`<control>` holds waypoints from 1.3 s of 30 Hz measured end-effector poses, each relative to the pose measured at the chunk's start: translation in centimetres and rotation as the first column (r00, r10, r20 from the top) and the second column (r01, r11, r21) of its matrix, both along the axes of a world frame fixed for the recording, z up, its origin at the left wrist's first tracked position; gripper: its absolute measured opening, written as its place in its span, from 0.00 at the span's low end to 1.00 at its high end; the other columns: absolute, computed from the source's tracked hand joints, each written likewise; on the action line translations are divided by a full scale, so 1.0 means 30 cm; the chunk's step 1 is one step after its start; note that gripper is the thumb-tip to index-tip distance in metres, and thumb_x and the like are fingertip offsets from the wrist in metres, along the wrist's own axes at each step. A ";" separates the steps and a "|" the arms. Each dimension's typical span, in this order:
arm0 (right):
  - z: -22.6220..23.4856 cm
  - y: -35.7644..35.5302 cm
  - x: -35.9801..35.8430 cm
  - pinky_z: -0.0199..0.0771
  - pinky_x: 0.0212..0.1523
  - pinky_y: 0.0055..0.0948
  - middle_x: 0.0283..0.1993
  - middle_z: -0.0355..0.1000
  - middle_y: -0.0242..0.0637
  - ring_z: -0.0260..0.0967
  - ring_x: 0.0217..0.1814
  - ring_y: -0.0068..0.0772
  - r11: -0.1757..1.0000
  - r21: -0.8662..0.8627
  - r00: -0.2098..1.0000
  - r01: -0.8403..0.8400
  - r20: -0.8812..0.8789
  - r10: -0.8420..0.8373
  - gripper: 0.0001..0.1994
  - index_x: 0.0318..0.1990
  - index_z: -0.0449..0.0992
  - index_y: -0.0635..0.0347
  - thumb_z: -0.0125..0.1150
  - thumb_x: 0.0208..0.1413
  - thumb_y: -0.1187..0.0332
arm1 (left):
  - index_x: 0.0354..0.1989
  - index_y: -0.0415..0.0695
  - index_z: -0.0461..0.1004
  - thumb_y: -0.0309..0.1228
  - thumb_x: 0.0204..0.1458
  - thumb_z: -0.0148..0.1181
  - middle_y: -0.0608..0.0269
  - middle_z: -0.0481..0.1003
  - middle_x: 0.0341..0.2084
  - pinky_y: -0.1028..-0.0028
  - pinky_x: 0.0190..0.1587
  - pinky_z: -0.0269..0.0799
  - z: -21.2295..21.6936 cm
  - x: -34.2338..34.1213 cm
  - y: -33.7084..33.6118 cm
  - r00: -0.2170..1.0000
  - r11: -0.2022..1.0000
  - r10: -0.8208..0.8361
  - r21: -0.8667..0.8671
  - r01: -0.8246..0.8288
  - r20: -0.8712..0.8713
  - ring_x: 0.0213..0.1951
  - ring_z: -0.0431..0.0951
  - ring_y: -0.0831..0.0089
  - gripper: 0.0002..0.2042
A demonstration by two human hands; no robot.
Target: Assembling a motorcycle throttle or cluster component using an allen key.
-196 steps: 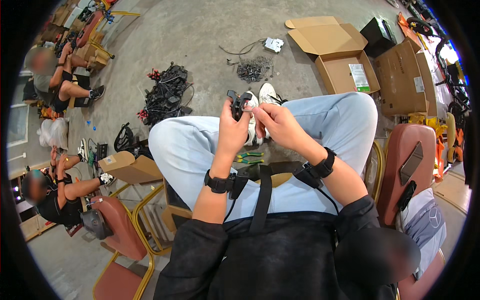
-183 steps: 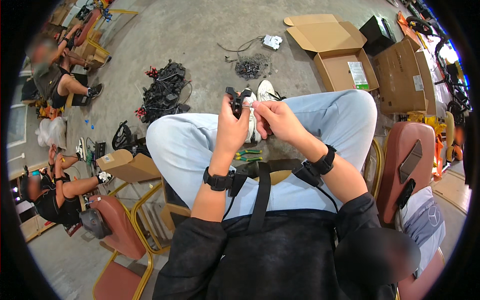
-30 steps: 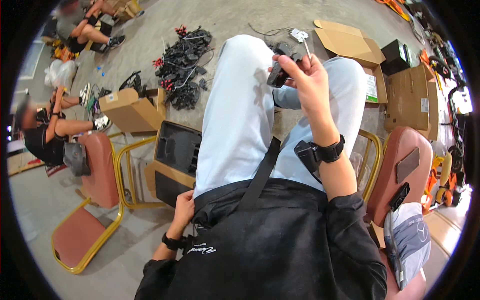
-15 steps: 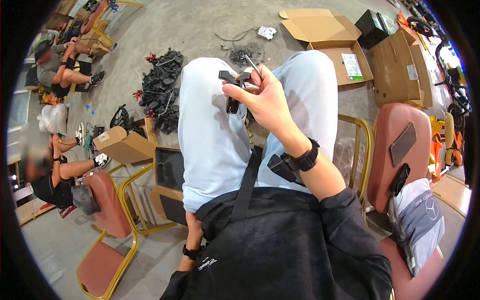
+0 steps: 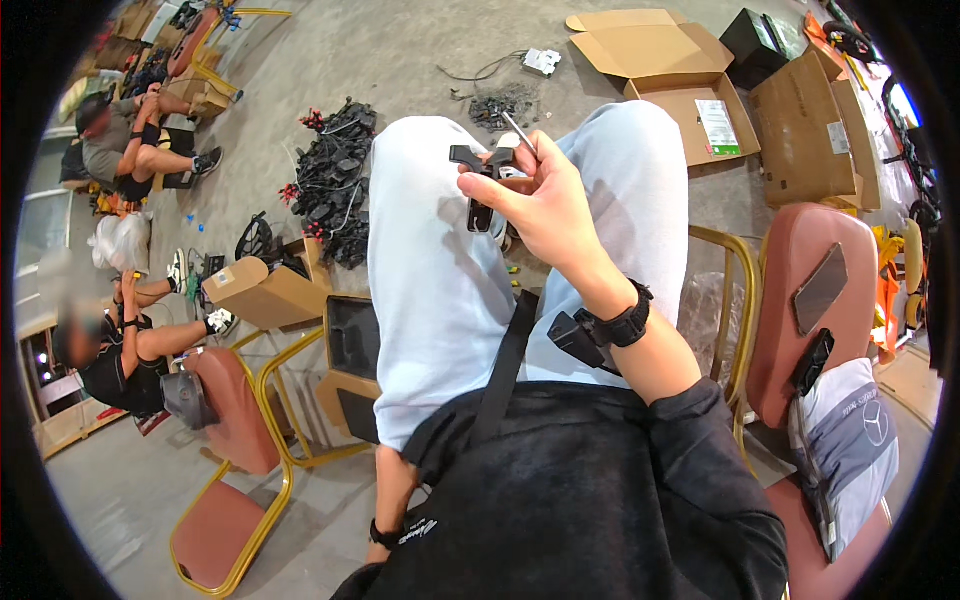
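Above my knees, my right hand [image 5: 545, 215] is closed round a black Y-shaped plastic part [image 5: 480, 212], with the thumb laid across it. A thin metal rod [image 5: 517, 130] sticks up out of the same grip; its lower end is hidden by the fingers. My left hand [image 5: 393, 480] is down at my left hip, beside the light blue trousers [image 5: 425, 300]. Its fingers are out of sight, so what it touches does not show.
A pile of black parts [image 5: 335, 190] lies on the floor ahead. Open cardboard boxes [image 5: 650, 65] stand at front right. Chairs flank me; the right one [image 5: 800, 380] carries a phone [image 5: 820, 290] and a grey bag [image 5: 850, 430]. Two people [image 5: 105, 140] sit at the left.
My left hand has slid lower along my hip, and its fingers have gone out of sight. The right hand keeps its grip. The whole view has shifted slightly.
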State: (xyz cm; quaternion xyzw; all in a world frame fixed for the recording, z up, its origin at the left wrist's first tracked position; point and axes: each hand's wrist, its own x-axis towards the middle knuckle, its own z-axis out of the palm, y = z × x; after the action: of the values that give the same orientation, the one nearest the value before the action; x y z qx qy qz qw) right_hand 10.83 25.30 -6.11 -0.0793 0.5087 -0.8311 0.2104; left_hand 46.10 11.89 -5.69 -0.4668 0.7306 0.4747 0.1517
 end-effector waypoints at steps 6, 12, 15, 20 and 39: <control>0.009 -0.005 0.002 0.78 0.39 0.22 0.37 0.70 0.38 0.74 0.45 0.32 0.995 0.098 0.999 -0.012 -0.051 0.017 0.21 0.27 0.52 0.56 0.66 0.47 0.77 | 0.51 0.35 0.67 0.23 0.46 0.60 0.57 0.73 0.43 0.73 0.49 0.65 -0.023 0.099 0.040 0.966 0.961 -0.068 -0.275 -0.004 -0.249 0.46 0.71 0.70 0.21; 0.019 -0.021 0.027 0.74 0.34 0.20 0.35 0.70 0.37 0.74 0.41 0.27 0.996 0.077 0.997 -0.054 -0.049 0.058 0.23 0.26 0.51 0.56 0.69 0.45 0.74 | 0.51 0.34 0.65 0.19 0.46 0.54 0.58 0.70 0.44 0.76 0.50 0.64 -0.105 0.011 0.053 0.889 0.948 0.175 -0.171 -0.268 -0.424 0.47 0.70 0.71 0.20; -0.003 -0.022 0.024 0.71 0.29 0.19 0.33 0.69 0.34 0.73 0.38 0.23 0.994 0.097 0.997 -0.044 -0.057 0.049 0.25 0.26 0.51 0.55 0.71 0.44 0.71 | 0.52 0.34 0.65 0.16 0.45 0.53 0.59 0.70 0.45 0.77 0.50 0.64 -0.201 0.076 -0.013 0.934 0.910 0.158 -0.320 -0.264 -0.320 0.47 0.70 0.72 0.21; 0.002 -0.018 0.031 0.72 0.30 0.19 0.34 0.70 0.34 0.74 0.38 0.23 0.995 0.097 0.996 -0.039 -0.078 0.047 0.24 0.26 0.51 0.56 0.70 0.45 0.71 | 0.51 0.35 0.66 0.11 0.42 0.51 0.62 0.70 0.45 0.76 0.48 0.65 -0.243 0.126 0.026 0.812 0.914 0.178 -0.211 -0.345 -0.556 0.46 0.71 0.72 0.23; 0.002 -0.013 0.028 0.71 0.30 0.18 0.30 0.67 0.32 0.71 0.37 0.18 0.991 0.126 0.995 -0.040 -0.090 0.051 0.23 0.27 0.52 0.57 0.70 0.45 0.71 | 0.52 0.36 0.66 0.19 0.44 0.58 0.61 0.73 0.34 0.77 0.30 0.66 -0.096 0.160 0.013 0.926 0.898 -0.248 -0.425 0.109 -0.286 0.28 0.70 0.77 0.23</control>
State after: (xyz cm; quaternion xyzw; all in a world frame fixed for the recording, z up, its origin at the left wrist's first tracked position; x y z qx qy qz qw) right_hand 11.68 24.91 -6.06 -0.1165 0.5668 -0.7881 0.2099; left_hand 50.91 12.26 -8.56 -0.3310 0.8675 0.3703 -0.0296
